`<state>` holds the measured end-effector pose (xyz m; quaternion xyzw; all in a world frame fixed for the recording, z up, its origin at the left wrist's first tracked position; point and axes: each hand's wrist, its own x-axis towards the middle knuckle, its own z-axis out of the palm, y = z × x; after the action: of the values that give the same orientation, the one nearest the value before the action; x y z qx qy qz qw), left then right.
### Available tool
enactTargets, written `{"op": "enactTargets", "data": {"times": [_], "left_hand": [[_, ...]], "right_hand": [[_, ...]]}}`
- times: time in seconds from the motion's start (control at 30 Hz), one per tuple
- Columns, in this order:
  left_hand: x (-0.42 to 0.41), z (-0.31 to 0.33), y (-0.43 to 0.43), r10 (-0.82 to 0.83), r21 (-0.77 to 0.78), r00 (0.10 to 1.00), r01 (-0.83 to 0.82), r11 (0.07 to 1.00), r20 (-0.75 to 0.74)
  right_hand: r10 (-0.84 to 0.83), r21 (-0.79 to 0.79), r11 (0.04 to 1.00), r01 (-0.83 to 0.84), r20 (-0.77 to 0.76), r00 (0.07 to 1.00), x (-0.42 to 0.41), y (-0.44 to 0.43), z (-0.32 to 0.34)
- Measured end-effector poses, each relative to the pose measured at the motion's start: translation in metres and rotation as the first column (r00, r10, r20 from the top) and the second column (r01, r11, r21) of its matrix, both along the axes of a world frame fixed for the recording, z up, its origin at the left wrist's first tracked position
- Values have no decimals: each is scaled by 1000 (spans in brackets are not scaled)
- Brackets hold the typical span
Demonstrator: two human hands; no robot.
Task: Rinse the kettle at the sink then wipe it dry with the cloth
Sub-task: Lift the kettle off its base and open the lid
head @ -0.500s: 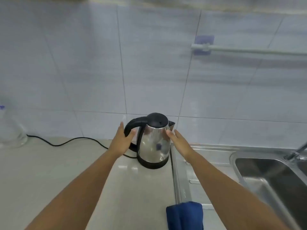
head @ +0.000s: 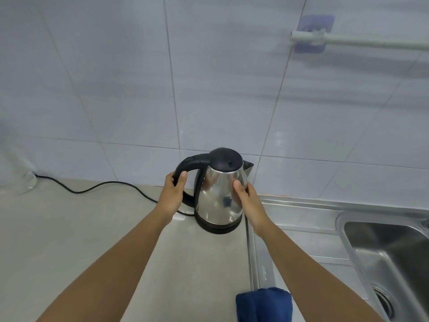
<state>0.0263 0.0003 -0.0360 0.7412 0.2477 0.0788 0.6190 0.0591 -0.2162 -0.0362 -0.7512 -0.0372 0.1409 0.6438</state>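
left hand (head: 174, 191) grips kettle (head: 219, 191) handle, right hand (head: 248, 203) steadies body.

Soft, cool light from above lit the tiled wall (head: 116, 89) evenly, the rail (head: 371, 43) cast a faint, blurred shadow beneath itself, the kettle (head: 216, 194) carried pale streaked reflections (mildly glaring), and wide-angle distortion bent the tile lines towards the smeared left edge.
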Motion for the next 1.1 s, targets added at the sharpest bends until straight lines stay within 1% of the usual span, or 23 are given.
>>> {"op": "enactTargets", "data": {"times": [0.2,0.33,0.4,0.47,0.73,0.97,1.1], "left_hand": [[-20,28,-4,37,24,994,-40,999,102],[-59,47,-7,65,18,987,-68,998,146],[-84,49,-9,71,-6,987,-71,997,141],[-113,46,-11,67,-10,988,-66,998,140],[-212,15,-17,36,3,991,-37,999,128],[-251,-11,-12,-10,25,995,7,1000,97],[-260,-18,-6,-41,50,996,37,998,77]], "right_hand": [[-1,-3,1000,1,72,997,-19,-3,24],[1,13,1000,-3,110,994,-52,-4,50],[11,29,999,-14,108,994,-76,-7,56],[23,42,999,-27,97,995,-105,-10,52],[-21,33,999,20,31,999,-210,-23,12],[-54,75,996,52,18,998,-258,-18,-17],[-42,53,998,40,38,998,-267,-15,-21]]}}
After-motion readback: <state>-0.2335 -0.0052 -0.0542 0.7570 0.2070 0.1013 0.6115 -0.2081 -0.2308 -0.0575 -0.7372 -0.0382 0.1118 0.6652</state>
